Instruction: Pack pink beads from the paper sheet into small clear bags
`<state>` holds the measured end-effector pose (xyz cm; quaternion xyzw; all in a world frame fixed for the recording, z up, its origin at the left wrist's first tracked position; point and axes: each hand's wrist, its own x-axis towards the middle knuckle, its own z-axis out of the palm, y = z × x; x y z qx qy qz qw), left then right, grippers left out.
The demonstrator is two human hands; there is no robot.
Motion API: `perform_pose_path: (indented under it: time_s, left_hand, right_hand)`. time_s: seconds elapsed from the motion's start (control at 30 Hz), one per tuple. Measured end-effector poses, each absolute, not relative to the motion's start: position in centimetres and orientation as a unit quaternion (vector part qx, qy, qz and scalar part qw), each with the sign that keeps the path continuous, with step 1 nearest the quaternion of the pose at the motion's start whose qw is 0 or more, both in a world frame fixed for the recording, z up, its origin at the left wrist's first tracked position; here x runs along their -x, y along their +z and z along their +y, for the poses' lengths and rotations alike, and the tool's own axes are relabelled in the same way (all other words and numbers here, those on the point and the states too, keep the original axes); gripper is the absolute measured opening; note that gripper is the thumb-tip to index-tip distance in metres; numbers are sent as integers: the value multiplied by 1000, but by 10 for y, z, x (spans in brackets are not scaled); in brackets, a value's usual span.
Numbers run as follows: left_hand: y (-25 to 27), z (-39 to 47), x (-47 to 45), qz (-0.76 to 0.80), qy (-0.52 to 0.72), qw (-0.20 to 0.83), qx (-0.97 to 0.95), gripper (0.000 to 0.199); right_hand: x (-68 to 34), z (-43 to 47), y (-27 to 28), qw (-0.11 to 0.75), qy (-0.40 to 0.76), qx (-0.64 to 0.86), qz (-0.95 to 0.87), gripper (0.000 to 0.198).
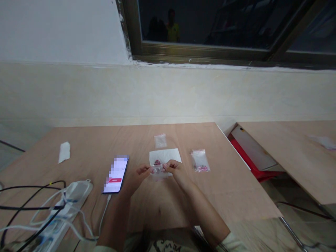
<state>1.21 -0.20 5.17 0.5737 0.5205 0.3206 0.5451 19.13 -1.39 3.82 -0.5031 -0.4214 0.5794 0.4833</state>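
Note:
Between my two hands is a small clear plastic bag (158, 169), pinched at its left and right edges. My left hand (141, 174) closes its fingertips on the left edge. On the opposite edge, the thumb and fingers of my right hand (174, 168) are pressed together. Small dark red pieces (157, 162) show just above the bag; whether they lie in it or on the paper I cannot tell. A white sheet of paper (168, 155) lies flat under and behind the bag. Farther back rests another clear bag (160, 141).
Right of my hands lies a clear bag with pink-red pieces (200, 161). A lit phone (116, 175) with a white cable is on the left, near a power strip (76, 196) with tangled cords. A white paper scrap (64, 152) lies far left. A second table (294, 147) stands right, across a gap.

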Motion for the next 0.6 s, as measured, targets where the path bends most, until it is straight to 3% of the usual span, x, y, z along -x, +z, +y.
perform_pose_path:
  time_s: [0.13,0.27,0.37,0.47,0.6]
  left_hand:
    - [54,-3,-15,536,345,574,-515,29]
    - [45,-3,-15,556,368,524,-530,30]
    - [26,-1,-6,594,343,468,-557,33]
    - [1,0,6,618,316,436,-572,30]
    - [-21,1,16,608,302,449,-581,25]
  right_hand:
    - [-181,-22,35,458,629,471,-415,40]
    - [-178,-35,25,437,656,460,-409,44]
    - [-205,-36,23,503,556,542,-381,43]
    - [-255,-29,23,560,382,646,-352,37]
    - [-310,-17,18,504,230,764,-331,32]
